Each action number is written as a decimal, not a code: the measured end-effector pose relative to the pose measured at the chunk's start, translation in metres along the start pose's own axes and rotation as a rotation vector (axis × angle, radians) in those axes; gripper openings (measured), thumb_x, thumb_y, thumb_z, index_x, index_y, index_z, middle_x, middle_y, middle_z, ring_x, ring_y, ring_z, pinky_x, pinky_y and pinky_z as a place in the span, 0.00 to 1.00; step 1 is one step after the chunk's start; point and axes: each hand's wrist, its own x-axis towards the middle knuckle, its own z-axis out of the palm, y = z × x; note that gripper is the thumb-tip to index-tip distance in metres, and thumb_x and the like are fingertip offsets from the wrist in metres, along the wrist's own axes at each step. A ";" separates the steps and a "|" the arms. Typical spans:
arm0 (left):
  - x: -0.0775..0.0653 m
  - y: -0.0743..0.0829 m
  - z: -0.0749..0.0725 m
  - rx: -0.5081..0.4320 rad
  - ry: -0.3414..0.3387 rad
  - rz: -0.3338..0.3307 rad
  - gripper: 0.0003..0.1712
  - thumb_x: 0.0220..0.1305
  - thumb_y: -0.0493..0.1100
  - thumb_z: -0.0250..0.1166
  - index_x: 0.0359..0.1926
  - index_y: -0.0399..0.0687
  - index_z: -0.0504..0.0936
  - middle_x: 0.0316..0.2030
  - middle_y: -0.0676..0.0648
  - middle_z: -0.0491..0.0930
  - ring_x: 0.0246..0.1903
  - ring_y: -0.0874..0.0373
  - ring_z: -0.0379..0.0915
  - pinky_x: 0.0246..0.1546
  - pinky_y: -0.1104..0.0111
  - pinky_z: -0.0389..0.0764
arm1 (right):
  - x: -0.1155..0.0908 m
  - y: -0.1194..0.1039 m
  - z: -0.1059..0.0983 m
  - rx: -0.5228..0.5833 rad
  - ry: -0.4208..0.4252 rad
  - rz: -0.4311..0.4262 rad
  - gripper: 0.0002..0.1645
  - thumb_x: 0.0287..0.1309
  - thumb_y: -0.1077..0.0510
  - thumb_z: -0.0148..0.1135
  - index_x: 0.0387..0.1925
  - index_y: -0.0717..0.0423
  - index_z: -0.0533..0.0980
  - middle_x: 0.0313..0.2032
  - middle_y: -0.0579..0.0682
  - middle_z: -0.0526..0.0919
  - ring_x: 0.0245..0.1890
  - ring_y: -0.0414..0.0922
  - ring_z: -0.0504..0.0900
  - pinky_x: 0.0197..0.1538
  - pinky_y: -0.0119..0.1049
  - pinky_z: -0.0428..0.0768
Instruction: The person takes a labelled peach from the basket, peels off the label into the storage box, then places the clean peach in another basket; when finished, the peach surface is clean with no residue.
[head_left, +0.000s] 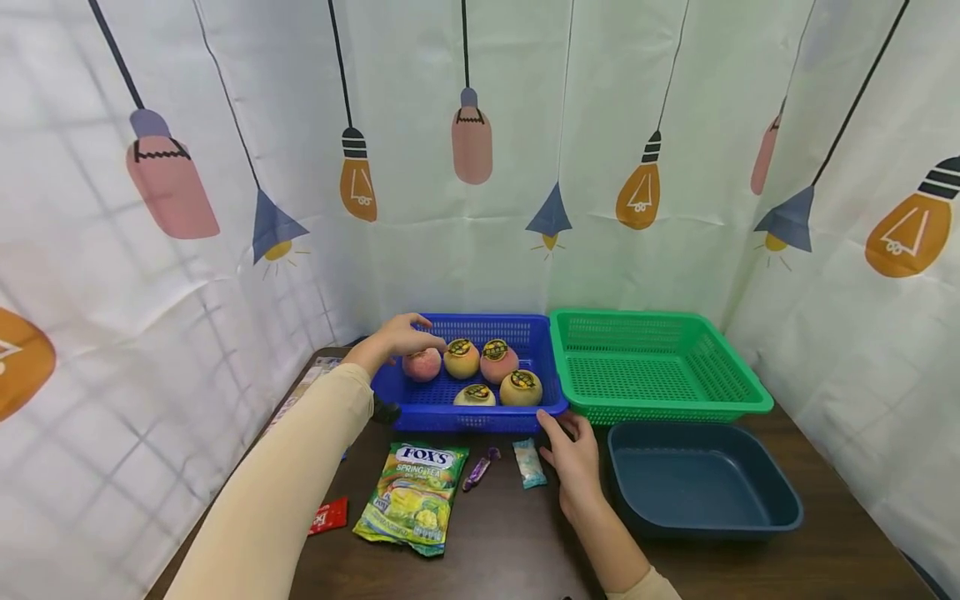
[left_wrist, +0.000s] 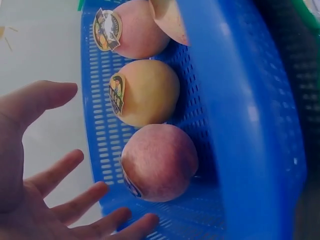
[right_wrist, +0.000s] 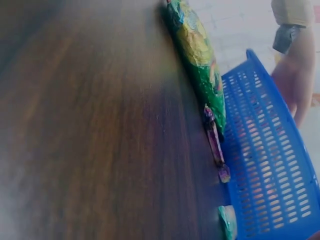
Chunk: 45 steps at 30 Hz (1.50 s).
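Note:
A blue basket (head_left: 468, 421) holds several round peaches with dark stickers. My left hand (head_left: 408, 337) is over the basket's left side, next to the leftmost pink peach (head_left: 422, 365). In the left wrist view, that hand (left_wrist: 65, 200) has its fingers spread, apart from the pink peach (left_wrist: 160, 162) and a yellowish peach (left_wrist: 150, 92). At the basket's front right corner, my right hand (head_left: 576, 462) touches the rim with its fingertips. The right wrist view shows mostly tabletop and the basket's perforated side (right_wrist: 265, 160); the right hand is nearly out of it.
A green basket (head_left: 660, 412) stands right of the blue one, with a dark blue tray (head_left: 705, 475) before it. On the brown table (head_left: 517, 550) lie a Fox's candy bag (head_left: 416, 498), a purple candy (head_left: 481, 469), a pale candy (head_left: 529, 463) and a red packet (head_left: 328, 516).

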 end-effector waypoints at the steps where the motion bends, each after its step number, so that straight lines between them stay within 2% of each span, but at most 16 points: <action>1: 0.003 0.001 0.000 0.004 -0.007 -0.009 0.46 0.72 0.63 0.70 0.82 0.51 0.69 0.76 0.34 0.71 0.72 0.34 0.73 0.69 0.32 0.78 | 0.001 0.000 0.001 0.016 0.003 -0.005 0.46 0.75 0.42 0.71 0.80 0.61 0.65 0.78 0.65 0.69 0.77 0.64 0.72 0.73 0.67 0.79; 7: 0.022 0.005 0.006 0.037 -0.033 -0.072 0.45 0.68 0.60 0.73 0.79 0.48 0.71 0.74 0.33 0.72 0.71 0.34 0.74 0.65 0.34 0.82 | 0.008 0.004 0.004 0.102 0.016 -0.026 0.42 0.76 0.46 0.71 0.80 0.60 0.67 0.77 0.65 0.72 0.75 0.62 0.76 0.72 0.68 0.79; 12: 0.030 0.005 0.011 0.050 -0.049 -0.094 0.43 0.68 0.57 0.74 0.77 0.43 0.73 0.76 0.32 0.72 0.73 0.33 0.74 0.67 0.35 0.82 | 0.009 0.007 0.005 0.122 0.011 -0.042 0.40 0.76 0.47 0.71 0.79 0.60 0.69 0.76 0.65 0.73 0.74 0.61 0.77 0.73 0.67 0.79; 16: 0.034 0.003 0.013 0.048 -0.035 -0.096 0.39 0.68 0.51 0.75 0.75 0.42 0.77 0.75 0.33 0.75 0.72 0.33 0.75 0.66 0.37 0.83 | 0.009 0.008 0.006 0.100 0.006 -0.054 0.38 0.76 0.46 0.70 0.77 0.60 0.71 0.74 0.65 0.75 0.73 0.60 0.78 0.73 0.66 0.80; 22: 0.038 0.003 0.012 0.083 0.010 -0.087 0.33 0.64 0.45 0.75 0.69 0.41 0.85 0.70 0.35 0.82 0.68 0.39 0.79 0.67 0.42 0.84 | 0.010 0.006 0.006 0.080 0.010 -0.064 0.36 0.77 0.47 0.70 0.76 0.60 0.72 0.73 0.65 0.76 0.72 0.60 0.79 0.72 0.66 0.80; 30: 0.038 0.007 0.010 0.100 0.010 -0.127 0.21 0.63 0.42 0.75 0.57 0.40 0.90 0.62 0.37 0.86 0.56 0.46 0.82 0.63 0.52 0.87 | 0.011 0.008 0.003 0.054 0.008 -0.069 0.39 0.75 0.45 0.72 0.76 0.61 0.72 0.73 0.65 0.77 0.72 0.60 0.80 0.72 0.65 0.81; 34: 0.052 -0.001 0.013 0.092 0.028 -0.163 0.20 0.59 0.43 0.79 0.52 0.42 0.90 0.58 0.38 0.87 0.50 0.47 0.81 0.54 0.54 0.89 | 0.011 0.009 0.003 0.053 0.003 -0.079 0.39 0.76 0.45 0.71 0.76 0.62 0.71 0.73 0.65 0.77 0.72 0.61 0.80 0.72 0.65 0.80; 37: 0.083 -0.017 0.019 0.104 0.054 -0.180 0.22 0.49 0.46 0.85 0.46 0.45 0.90 0.53 0.40 0.88 0.47 0.46 0.82 0.46 0.53 0.89 | 0.012 0.008 0.004 0.062 0.007 -0.080 0.38 0.76 0.46 0.71 0.75 0.62 0.72 0.73 0.65 0.77 0.72 0.61 0.80 0.72 0.64 0.81; 41: 0.112 -0.030 0.028 0.067 0.038 -0.225 0.28 0.42 0.45 0.89 0.46 0.45 0.91 0.55 0.38 0.86 0.46 0.45 0.82 0.44 0.51 0.90 | 0.014 0.008 0.004 0.079 0.019 -0.074 0.37 0.75 0.48 0.72 0.75 0.62 0.73 0.72 0.66 0.78 0.71 0.60 0.82 0.72 0.61 0.81; 45: 0.112 -0.029 0.033 0.034 0.019 -0.262 0.30 0.43 0.43 0.89 0.50 0.42 0.90 0.54 0.37 0.84 0.43 0.45 0.83 0.43 0.52 0.91 | 0.015 0.009 0.004 0.094 0.025 -0.072 0.36 0.75 0.50 0.72 0.74 0.63 0.73 0.71 0.66 0.78 0.70 0.59 0.82 0.74 0.59 0.80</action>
